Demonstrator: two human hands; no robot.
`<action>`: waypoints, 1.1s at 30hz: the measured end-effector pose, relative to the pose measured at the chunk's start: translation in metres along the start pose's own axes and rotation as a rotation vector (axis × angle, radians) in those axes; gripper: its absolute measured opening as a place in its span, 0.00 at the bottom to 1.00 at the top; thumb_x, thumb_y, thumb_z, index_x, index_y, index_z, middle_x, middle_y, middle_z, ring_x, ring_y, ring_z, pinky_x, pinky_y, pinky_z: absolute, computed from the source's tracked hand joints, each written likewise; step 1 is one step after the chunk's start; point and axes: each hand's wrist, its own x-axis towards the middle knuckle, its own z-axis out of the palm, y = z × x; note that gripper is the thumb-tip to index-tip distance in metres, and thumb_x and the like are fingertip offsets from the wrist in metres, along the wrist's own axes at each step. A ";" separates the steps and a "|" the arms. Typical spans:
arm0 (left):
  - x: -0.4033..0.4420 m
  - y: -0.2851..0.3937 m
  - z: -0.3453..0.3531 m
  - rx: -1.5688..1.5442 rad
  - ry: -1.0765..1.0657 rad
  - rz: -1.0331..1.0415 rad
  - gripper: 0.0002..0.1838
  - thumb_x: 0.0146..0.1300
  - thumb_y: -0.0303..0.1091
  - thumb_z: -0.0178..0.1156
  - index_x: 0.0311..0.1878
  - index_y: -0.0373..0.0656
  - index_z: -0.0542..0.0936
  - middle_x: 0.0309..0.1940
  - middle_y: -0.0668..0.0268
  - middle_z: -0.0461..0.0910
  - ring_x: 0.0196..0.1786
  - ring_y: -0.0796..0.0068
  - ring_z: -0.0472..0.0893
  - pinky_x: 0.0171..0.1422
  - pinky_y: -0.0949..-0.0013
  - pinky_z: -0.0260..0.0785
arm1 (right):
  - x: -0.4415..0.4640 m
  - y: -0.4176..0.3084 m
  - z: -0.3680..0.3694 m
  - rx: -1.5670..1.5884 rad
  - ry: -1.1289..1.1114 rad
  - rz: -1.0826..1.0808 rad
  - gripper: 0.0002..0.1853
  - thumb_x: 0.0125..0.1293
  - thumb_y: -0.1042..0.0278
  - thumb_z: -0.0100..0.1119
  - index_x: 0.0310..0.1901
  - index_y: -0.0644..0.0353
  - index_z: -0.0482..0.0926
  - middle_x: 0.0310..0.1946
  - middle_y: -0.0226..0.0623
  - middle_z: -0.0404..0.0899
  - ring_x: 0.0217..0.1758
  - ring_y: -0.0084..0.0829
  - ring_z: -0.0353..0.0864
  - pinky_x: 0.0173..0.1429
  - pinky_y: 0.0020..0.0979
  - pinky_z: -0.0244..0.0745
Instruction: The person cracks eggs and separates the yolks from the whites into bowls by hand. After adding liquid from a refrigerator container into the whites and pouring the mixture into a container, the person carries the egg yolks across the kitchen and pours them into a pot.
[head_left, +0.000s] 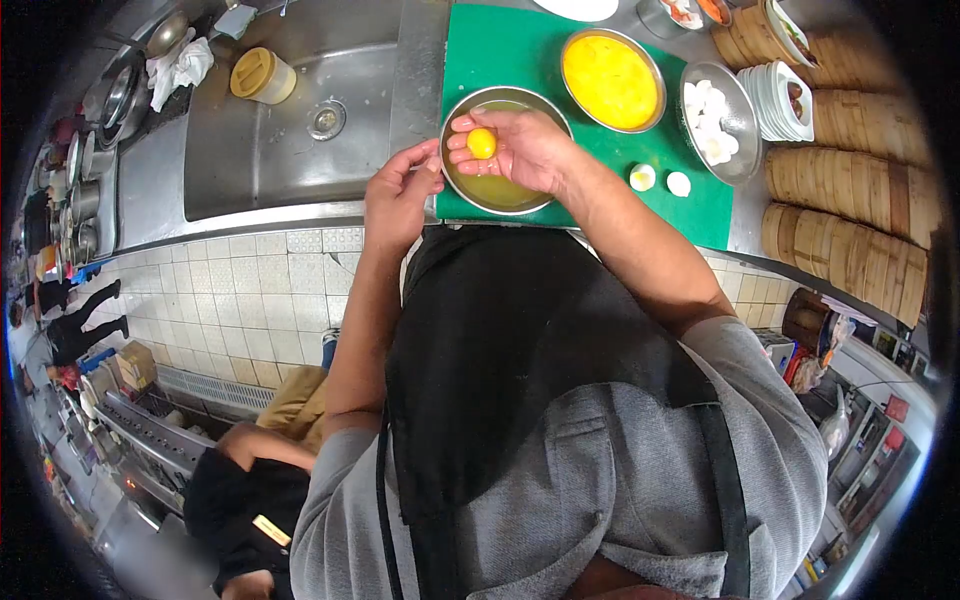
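Observation:
An egg yolk [481, 144] rests on the fingers of my right hand [525, 152], which is turned palm up and slightly cupped. Below it is a metal bowl [452, 105] with pale, clear yellowish liquid, likely egg white. My left hand [400, 190] is at the bowl's left rim, thumb and fingers bent against it. Two eggshell pieces [642, 177] lie on the green cutting board [610, 205] to the right. Farther back stands a metal bowl full of yellow egg yolks [612, 80]. Beside it, a metal bowl [742, 125] holds white eggshells [707, 120].
A steel sink [230, 165] with a yellow lidded container [262, 76] is on the left. White stacked dishes [775, 100] and bamboo steamers [840, 185] line the right. Another person in black [245, 500] is close by at lower left.

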 end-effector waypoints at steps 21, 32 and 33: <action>-0.002 0.001 0.000 0.007 -0.032 0.007 0.18 0.70 0.33 0.58 0.59 0.34 0.77 0.47 0.64 0.81 0.43 0.79 0.80 0.50 0.72 0.76 | -0.093 -0.083 0.022 -0.122 0.030 -0.533 0.15 0.74 0.64 0.45 0.44 0.68 0.76 0.41 0.46 0.80 0.49 0.44 0.84 0.55 0.37 0.81; -0.005 0.007 -0.004 0.024 0.020 0.027 0.20 0.69 0.33 0.60 0.61 0.35 0.75 0.52 0.61 0.79 0.45 0.75 0.82 0.51 0.71 0.76 | -0.143 -0.098 -0.078 -1.122 0.857 -0.598 0.19 0.70 0.58 0.55 0.53 0.63 0.80 0.42 0.46 0.84 0.40 0.38 0.84 0.46 0.35 0.78; -0.005 0.007 -0.006 0.022 0.025 0.014 0.20 0.69 0.32 0.59 0.62 0.35 0.74 0.54 0.60 0.78 0.45 0.75 0.82 0.51 0.71 0.75 | -0.157 -0.090 -0.091 -1.179 0.861 -0.572 0.19 0.69 0.58 0.57 0.53 0.64 0.80 0.42 0.47 0.84 0.40 0.40 0.84 0.48 0.37 0.78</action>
